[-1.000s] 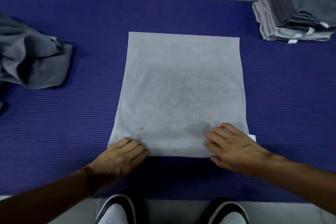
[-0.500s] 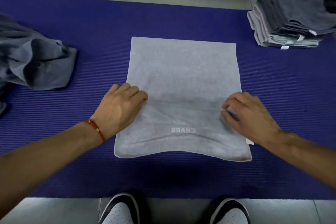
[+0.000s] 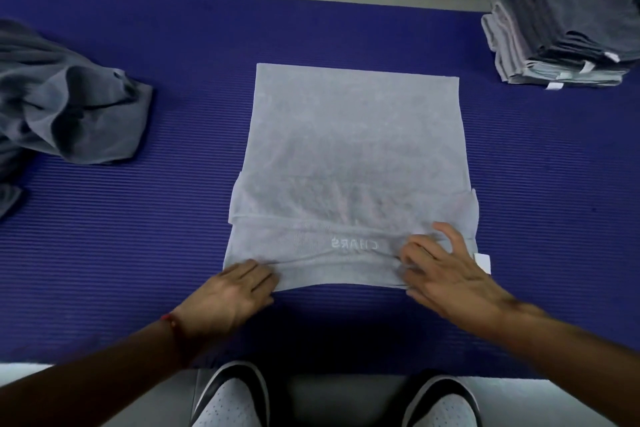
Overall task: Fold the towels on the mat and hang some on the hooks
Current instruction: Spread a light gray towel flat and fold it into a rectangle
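Note:
A light grey towel (image 3: 353, 135) lies flat in the middle of the purple mat (image 3: 138, 253). Its near part is folded over, so a mirrored logo shows on a band close to me. My left hand (image 3: 232, 291) is at the towel's near-left corner, with its fingers closed on the edge. At the near-right corner my right hand (image 3: 450, 274) has its fingers spread on top and its thumb at the edge, bunching the cloth. A white tag (image 3: 483, 262) sticks out beside that hand. No hooks are in view.
A crumpled heap of dark grey towels (image 3: 69, 114) lies at the mat's left end. A stack of folded grey towels (image 3: 561, 42) stands at the far right. My two shoes (image 3: 235, 399) are on the tiled floor at the mat's near edge.
My hands carried the towel's near edge away from me, laid it down as a fold, then came back to the new near edge. The logo band now shows.

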